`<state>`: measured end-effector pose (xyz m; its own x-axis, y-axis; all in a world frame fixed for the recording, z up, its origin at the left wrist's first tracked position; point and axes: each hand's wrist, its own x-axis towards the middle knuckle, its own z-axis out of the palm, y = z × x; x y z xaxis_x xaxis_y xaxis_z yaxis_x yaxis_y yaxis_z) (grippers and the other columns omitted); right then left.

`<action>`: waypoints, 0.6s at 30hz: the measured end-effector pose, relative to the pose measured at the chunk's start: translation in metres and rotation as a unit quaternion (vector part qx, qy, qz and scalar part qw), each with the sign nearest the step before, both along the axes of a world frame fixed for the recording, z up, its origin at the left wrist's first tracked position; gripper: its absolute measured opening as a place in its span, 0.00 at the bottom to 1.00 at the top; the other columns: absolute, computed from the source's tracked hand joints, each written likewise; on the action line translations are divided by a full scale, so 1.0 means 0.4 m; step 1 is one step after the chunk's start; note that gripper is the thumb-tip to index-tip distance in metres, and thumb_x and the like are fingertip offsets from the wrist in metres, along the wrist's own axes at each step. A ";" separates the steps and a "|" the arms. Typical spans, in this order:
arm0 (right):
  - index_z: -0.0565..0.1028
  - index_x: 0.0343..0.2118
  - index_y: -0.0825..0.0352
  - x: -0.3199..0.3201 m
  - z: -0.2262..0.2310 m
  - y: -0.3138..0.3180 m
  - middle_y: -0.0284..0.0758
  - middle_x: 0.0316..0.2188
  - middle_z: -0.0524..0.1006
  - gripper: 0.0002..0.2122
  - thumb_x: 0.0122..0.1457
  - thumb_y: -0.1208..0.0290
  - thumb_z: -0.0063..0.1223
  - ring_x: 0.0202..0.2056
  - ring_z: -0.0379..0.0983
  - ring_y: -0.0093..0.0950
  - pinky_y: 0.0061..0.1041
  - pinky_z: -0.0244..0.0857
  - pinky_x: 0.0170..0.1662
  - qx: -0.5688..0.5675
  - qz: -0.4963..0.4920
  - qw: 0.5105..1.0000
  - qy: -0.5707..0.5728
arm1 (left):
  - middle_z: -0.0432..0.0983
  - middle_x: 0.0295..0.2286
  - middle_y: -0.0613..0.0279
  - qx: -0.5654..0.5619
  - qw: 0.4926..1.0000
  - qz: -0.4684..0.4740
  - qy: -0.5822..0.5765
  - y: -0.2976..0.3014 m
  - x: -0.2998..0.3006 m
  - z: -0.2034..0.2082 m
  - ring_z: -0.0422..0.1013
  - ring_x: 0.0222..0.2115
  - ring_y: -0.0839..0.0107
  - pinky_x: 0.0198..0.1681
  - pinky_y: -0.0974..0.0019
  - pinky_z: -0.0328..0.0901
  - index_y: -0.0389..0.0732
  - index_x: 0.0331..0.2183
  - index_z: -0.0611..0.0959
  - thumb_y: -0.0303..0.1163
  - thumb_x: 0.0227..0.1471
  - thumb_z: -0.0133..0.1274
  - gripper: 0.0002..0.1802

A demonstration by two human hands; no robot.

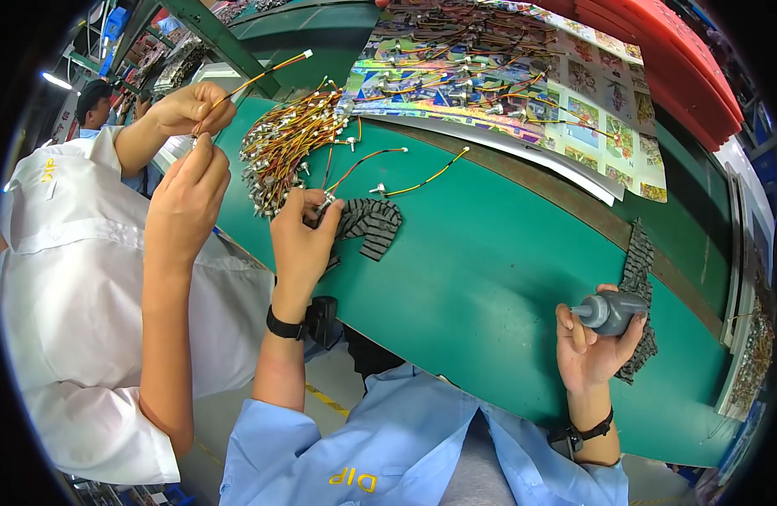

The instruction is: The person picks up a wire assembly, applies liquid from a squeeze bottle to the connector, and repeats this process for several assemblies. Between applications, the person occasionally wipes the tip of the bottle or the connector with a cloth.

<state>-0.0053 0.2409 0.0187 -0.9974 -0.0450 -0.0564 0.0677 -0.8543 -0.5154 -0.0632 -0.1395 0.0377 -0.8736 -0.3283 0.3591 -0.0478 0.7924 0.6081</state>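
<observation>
My left hand (302, 240) is closed in a pinch on a small metal component with red, yellow and black wires (367, 159). The fingertips partly hide its metal body. A grey-and-black striped cloth (373, 221) lies on the bench just right of these fingers. In my right hand (597, 350), a dark squeeze bottle with a pointed nozzle (614, 313) is gripped above the bench's right part, its tip toward the left. Beyond my left hand is a pile of wired components (291, 139), and one loose wired component (422, 174) lies apart from it.
At the left, a co-worker's hands (194, 181) hold another wired part above the green bench (464, 287). Printed sheets (591, 143) carry rows of wired components at the back. A second striped cloth (637, 261) lies by my right hand. Red trays (658, 59) are stacked at the far right.
</observation>
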 end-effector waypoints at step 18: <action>0.63 0.50 0.64 0.031 0.037 -0.039 0.30 0.32 0.72 0.32 0.58 0.39 0.53 0.14 0.57 0.19 0.49 0.59 0.59 0.123 0.042 0.988 0.079 | 0.74 0.33 0.54 0.075 0.922 -0.366 0.099 0.460 0.184 -0.030 0.74 0.30 0.60 0.31 0.62 0.70 0.37 0.28 0.76 0.25 0.42 0.66 0.13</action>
<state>0.0072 0.2253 0.0336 -0.9879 -0.1328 0.0799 0.0357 -0.6964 -0.7168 0.0106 0.0445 0.0257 -0.8027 0.2648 0.5343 0.5910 0.4733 0.6533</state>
